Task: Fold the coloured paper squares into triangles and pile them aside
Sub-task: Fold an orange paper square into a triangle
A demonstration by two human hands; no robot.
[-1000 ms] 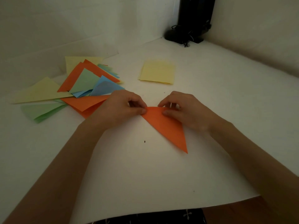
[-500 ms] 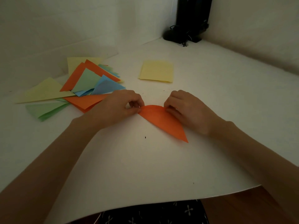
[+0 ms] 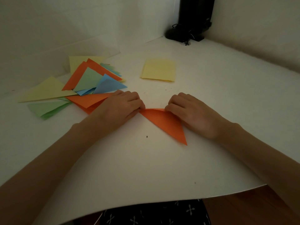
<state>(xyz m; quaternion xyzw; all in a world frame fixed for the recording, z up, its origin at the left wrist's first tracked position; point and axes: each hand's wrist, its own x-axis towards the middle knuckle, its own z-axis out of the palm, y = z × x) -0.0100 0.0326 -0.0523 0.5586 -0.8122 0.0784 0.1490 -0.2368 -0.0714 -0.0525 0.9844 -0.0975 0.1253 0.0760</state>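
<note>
An orange paper point(image 3: 164, 122) folded into a triangle lies on the white sheet in front of me, its long point toward me. My left hand point(image 3: 120, 108) pinches its left corner with curled fingers. My right hand point(image 3: 190, 111) presses its upper right edge, fingers bent onto the paper. To the left lies a loose pile of folded triangles point(image 3: 84, 88) in orange, green, blue and yellow. A small stack of unfolded yellow squares point(image 3: 159, 70) rests behind my hands.
The white sheet point(image 3: 146, 168) covers the table and curves up into a white backdrop behind. A black stand with cables point(image 3: 190, 30) sits in the far corner. The sheet's front edge hangs over my lap; wooden floor shows at the lower right.
My right hand has slid along the top edge of the orange triangle toward the right, flattening it. The left hand kept hold of the left corner.
</note>
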